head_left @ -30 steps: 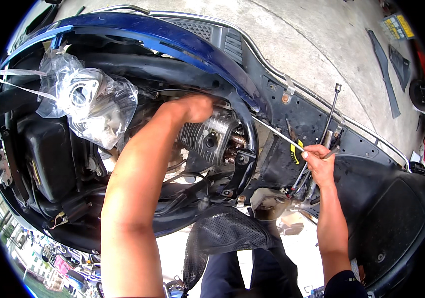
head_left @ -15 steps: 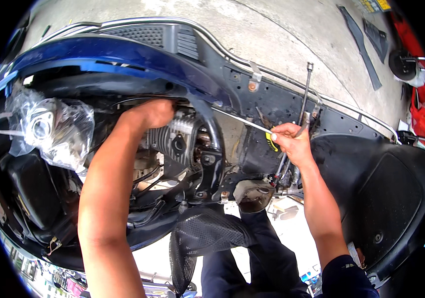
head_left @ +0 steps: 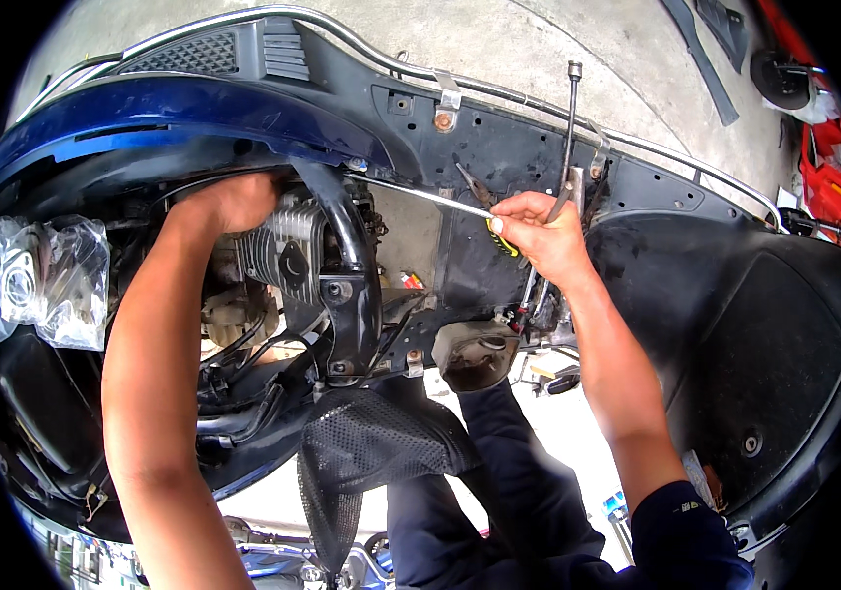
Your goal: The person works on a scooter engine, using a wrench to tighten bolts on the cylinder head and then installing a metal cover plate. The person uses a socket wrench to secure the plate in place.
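My right hand [head_left: 548, 241] pinches one end of a long thin silver metal rod [head_left: 430, 197] between thumb and fingers. The rod slants left toward the frame near a finned engine cylinder [head_left: 283, 256]. Just below my right fingers shows a yellow-and-black piece [head_left: 503, 240], partly covered. My left hand [head_left: 243, 200] reaches into the scooter body beside the cylinder, under the blue body panel [head_left: 184, 110]; its fingers are hidden. A clear plastic bag [head_left: 71, 280] with metal parts rests on the left side of the scooter.
A long socket wrench [head_left: 572, 123] and pliers [head_left: 475, 185] lie on the black footboard [head_left: 627, 192]. A dirty grey cup-shaped part [head_left: 475, 356] sits at its near edge. Black mesh [head_left: 381, 442] hangs over my legs. Black trim strips [head_left: 701, 64] and red items [head_left: 829, 187] are on the floor.
The whole view has shifted, so the scooter and both hands appear farther left and slightly higher. My right hand still pinches the rod, and my left hand remains beside the cylinder.
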### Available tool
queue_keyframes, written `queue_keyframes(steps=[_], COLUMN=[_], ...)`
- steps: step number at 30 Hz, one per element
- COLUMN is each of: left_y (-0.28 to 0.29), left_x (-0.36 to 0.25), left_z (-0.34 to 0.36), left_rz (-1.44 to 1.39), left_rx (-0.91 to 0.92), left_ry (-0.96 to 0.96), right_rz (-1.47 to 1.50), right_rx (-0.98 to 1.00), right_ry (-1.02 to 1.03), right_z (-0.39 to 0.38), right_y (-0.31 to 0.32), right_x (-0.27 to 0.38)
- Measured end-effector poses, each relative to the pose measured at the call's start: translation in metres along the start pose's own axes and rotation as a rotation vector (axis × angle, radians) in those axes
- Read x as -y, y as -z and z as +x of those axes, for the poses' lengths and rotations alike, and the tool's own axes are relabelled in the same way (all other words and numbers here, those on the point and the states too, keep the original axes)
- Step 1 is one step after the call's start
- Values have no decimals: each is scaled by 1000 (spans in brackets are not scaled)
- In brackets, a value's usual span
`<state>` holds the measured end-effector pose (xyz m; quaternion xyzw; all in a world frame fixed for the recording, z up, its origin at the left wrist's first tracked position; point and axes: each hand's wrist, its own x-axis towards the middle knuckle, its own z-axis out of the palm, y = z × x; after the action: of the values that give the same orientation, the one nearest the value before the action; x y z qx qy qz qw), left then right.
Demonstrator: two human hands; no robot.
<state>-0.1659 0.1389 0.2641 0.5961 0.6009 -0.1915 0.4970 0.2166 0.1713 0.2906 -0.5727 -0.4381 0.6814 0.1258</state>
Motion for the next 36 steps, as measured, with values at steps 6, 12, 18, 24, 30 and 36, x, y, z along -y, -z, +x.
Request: queue_keyframes(steps=[6, 12, 18, 24, 30, 36], left_y=[2, 2, 7, 14, 5, 4], left_x=[-1, 0, -12, -28, -6, 0], left_z=[3, 6, 5, -6, 6, 11], left_rz=[18, 184, 313, 237, 400, 549], left_rx=[-64, -250, -265, -372, -307, -198], left_ry=[-9, 49, -33, -24, -20, 43], right_rz=[-65, -86, -111, -195, -229, -252], right_rx=[4, 27, 8, -3, 45, 65], right_ry=[34, 19, 36, 41, 14, 24], right_z=[2, 9, 15, 16, 21, 25], right_y=[-3, -17, -24, -30, -30, -36], right_x=[0, 8, 15, 30, 34, 36])
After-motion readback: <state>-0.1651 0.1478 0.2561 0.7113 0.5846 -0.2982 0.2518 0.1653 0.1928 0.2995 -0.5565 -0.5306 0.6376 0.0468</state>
